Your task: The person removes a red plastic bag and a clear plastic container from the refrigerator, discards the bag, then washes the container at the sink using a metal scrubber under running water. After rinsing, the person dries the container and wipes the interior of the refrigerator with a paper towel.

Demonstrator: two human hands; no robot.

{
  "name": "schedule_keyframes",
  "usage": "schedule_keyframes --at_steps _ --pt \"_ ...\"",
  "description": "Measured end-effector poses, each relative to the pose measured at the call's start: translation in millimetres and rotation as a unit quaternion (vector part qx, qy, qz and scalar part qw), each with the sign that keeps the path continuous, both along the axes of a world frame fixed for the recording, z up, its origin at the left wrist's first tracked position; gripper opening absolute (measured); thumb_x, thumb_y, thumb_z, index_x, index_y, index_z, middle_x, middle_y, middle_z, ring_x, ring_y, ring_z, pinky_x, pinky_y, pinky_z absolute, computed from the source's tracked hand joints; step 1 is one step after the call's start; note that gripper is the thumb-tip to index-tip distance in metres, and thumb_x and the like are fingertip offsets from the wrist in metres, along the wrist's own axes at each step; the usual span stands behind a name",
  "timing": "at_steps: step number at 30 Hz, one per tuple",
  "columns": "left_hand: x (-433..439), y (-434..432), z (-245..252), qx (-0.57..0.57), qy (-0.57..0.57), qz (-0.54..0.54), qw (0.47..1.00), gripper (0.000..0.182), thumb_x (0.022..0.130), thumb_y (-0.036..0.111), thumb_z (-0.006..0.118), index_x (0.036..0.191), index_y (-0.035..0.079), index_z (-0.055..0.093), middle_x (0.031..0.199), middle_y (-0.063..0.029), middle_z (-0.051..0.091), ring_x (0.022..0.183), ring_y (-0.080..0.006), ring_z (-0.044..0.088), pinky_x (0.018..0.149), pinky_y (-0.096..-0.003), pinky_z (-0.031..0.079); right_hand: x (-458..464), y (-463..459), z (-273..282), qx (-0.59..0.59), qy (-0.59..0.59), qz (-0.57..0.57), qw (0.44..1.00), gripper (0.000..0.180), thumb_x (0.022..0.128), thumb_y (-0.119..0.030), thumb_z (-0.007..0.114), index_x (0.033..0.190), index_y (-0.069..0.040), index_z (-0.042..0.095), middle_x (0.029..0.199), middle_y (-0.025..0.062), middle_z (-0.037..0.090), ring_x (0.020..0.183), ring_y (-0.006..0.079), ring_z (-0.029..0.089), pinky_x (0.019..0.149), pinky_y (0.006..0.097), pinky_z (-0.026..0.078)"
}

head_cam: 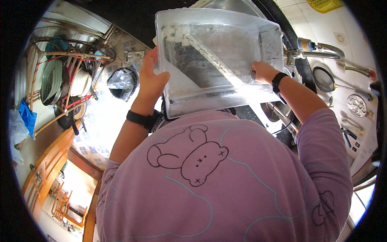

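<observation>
A clear plastic bin (220,93), like a refrigerator drawer, is tilted toward me with its inside facing up. Grey smudges and a pale streak of light cross its bottom. My left hand (152,75) grips the bin's left wall, thumb near the rim and fingers mostly hidden behind it. Inside the bin, toward its right end, my right hand (265,72) presses a small dark scouring pad (253,75) against the bottom. The fingers cover most of that pad, so its exact kind is unclear.
Right of the bin, a chrome faucet (320,54) stands by the tiled wall. A strainer (324,79) hangs there. Another clear container (232,6) lies behind the bin. At left are a rack (69,57) with pans and baskets, and a lined trash bin (123,81) on the floor.
</observation>
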State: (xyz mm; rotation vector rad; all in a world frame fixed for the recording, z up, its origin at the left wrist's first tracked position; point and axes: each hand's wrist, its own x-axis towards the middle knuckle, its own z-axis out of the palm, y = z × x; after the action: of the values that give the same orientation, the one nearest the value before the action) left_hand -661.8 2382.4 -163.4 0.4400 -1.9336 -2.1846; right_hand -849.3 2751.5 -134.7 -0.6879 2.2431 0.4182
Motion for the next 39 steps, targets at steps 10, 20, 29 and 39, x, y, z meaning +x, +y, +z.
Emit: schedule_keyframes --at_steps 10,20,29,39 --pt "1 2 -3 0.029 0.018 -0.008 0.999 0.075 0.066 -0.008 0.051 0.140 -0.004 0.038 0.140 -0.0165 0.048 0.135 -0.0272 0.043 0.112 -0.0365 0.030 -20 -43 -27 -0.225 0.189 -0.113 0.949 0.021 0.083 -0.016 0.055 0.088 0.001 0.067 0.093 0.0260 0.068 0.090 0.0429 0.065 0.079 0.0479 0.053" --pt "0 4 -1 0.066 -0.006 0.002 0.998 0.076 0.066 -0.008 0.050 0.141 -0.002 0.038 0.139 -0.0155 0.048 0.134 -0.0260 0.043 0.111 -0.0351 0.031 -10 -177 -35 -0.348 0.211 -0.132 0.904 0.020 0.084 -0.021 0.060 0.091 -0.004 0.068 0.095 0.0205 0.068 0.089 0.0394 0.066 0.080 0.0468 0.054" --pt "2 5 9 0.050 -0.022 -0.002 0.998 0.080 0.067 -0.007 0.050 0.145 -0.001 0.037 0.139 -0.0138 0.050 0.133 -0.0222 0.045 0.111 -0.0334 0.031 24 -254 -43 -0.497 0.173 -0.061 0.848 0.031 0.080 -0.015 0.066 0.109 -0.005 0.065 0.110 0.0174 0.063 0.104 0.0362 0.060 0.092 0.0432 0.049" --pt "0 3 13 -0.005 -0.027 -0.028 0.999 0.084 0.066 -0.008 0.044 0.149 0.000 0.032 0.145 -0.0121 0.045 0.137 -0.0212 0.041 0.113 -0.0320 0.029 49 -250 -37 -0.445 0.012 0.056 0.893 0.041 0.081 -0.011 0.064 0.122 -0.006 0.061 0.121 0.0168 0.061 0.111 0.0362 0.058 0.096 0.0418 0.047"
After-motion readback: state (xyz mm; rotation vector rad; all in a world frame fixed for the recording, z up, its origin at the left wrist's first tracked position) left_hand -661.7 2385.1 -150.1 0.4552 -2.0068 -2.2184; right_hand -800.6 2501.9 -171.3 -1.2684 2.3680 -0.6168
